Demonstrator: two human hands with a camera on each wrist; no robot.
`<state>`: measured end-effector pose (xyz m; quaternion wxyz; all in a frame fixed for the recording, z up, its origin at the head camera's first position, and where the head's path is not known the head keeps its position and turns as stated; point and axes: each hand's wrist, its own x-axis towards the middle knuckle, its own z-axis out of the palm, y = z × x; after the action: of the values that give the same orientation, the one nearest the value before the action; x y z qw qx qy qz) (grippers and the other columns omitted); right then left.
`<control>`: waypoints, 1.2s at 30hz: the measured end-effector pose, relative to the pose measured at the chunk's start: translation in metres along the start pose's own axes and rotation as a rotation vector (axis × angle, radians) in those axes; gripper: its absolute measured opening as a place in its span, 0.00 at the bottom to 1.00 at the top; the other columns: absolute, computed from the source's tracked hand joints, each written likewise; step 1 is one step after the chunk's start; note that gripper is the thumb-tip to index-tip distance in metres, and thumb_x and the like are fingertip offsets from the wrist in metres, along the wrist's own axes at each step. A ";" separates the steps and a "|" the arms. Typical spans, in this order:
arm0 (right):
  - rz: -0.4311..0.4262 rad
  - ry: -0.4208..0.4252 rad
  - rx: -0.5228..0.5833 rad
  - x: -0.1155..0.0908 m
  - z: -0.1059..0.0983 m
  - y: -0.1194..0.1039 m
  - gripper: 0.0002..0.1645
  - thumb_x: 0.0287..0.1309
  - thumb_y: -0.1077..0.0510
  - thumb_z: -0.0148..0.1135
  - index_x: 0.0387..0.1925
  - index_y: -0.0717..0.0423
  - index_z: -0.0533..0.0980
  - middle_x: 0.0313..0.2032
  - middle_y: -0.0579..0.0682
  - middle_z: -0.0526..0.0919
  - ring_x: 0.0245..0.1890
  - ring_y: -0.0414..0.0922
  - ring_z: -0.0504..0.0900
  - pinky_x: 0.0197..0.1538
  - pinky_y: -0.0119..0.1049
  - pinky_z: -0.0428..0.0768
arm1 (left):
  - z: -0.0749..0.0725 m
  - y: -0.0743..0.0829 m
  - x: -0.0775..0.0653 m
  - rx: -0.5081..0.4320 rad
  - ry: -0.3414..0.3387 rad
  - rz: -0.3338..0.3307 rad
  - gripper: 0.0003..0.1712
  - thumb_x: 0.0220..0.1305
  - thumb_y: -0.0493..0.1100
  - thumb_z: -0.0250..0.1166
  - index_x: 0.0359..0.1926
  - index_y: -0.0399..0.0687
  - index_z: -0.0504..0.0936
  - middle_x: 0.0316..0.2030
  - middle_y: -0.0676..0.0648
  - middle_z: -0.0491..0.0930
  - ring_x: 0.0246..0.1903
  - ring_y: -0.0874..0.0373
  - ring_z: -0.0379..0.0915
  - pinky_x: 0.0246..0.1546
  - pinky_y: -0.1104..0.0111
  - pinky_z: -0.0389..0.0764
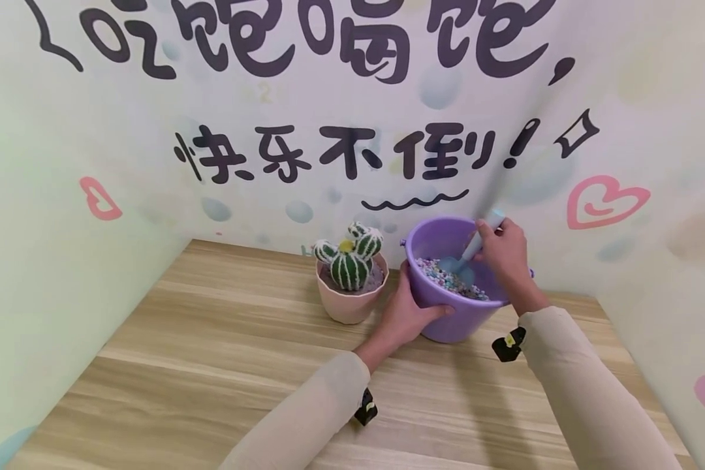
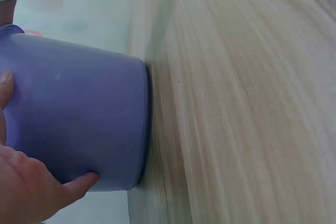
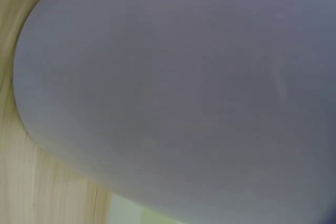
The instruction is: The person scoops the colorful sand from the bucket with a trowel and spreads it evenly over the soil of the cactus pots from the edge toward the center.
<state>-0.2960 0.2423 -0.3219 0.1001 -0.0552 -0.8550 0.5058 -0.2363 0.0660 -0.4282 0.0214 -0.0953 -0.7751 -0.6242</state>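
With twelve o'clock toward the wall [image 1: 241, 215], the purple bucket [image 1: 470, 314] stands upright at the back of the wooden tabletop [image 1: 211, 339], right of the middle. The table's back edge runs close behind it, with the wall just beyond; the right edge slants down from about three toward five o'clock. A pink pot [image 1: 350, 305] holding a cactus [image 1: 352, 269] stands near at nine o'clock, limiting room there. Bare wood stretches widest past the pot, from seven to ten o'clock, with more toward six.

The left hand [image 1: 407, 314] is spread wide and cups the bucket from about eight o'clock, thumb across the front, fingers round the side. The right hand [image 1: 505, 253], narrowly closed, grips the handle of a light-blue shovel [image 1: 474, 244] above the rim at two o'clock. The shovel's blade sits among multicoloured beads [image 1: 437, 273] inside the bucket.
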 end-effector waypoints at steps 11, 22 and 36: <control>0.077 -0.059 0.121 0.000 -0.005 0.003 0.31 0.71 0.45 0.50 0.56 0.70 0.67 0.28 0.43 0.82 0.23 0.38 0.84 0.31 0.37 0.85 | 0.001 0.002 -0.002 0.042 0.006 -0.024 0.71 0.41 0.57 0.81 0.76 0.70 0.39 0.70 0.47 0.63 0.67 0.53 0.62 0.66 0.57 0.65; 0.206 -0.039 0.295 0.002 -0.009 0.001 0.29 0.70 0.48 0.51 0.58 0.70 0.64 0.23 0.43 0.83 0.21 0.40 0.86 0.26 0.38 0.85 | 0.001 0.002 -0.001 0.042 0.016 -0.025 0.71 0.40 0.56 0.81 0.76 0.70 0.40 0.69 0.48 0.64 0.66 0.54 0.64 0.66 0.58 0.66; 0.325 -0.006 0.411 0.004 -0.012 0.002 0.33 0.68 0.47 0.55 0.62 0.69 0.63 0.20 0.46 0.84 0.22 0.43 0.86 0.30 0.41 0.85 | 0.002 0.000 -0.002 0.038 0.022 -0.025 0.71 0.39 0.57 0.81 0.76 0.70 0.40 0.70 0.49 0.63 0.67 0.55 0.62 0.66 0.59 0.65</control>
<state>-0.2976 0.2541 -0.3176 0.0240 -0.1690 -0.7146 0.6784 -0.2344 0.0675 -0.4287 0.0237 -0.0784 -0.7876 -0.6107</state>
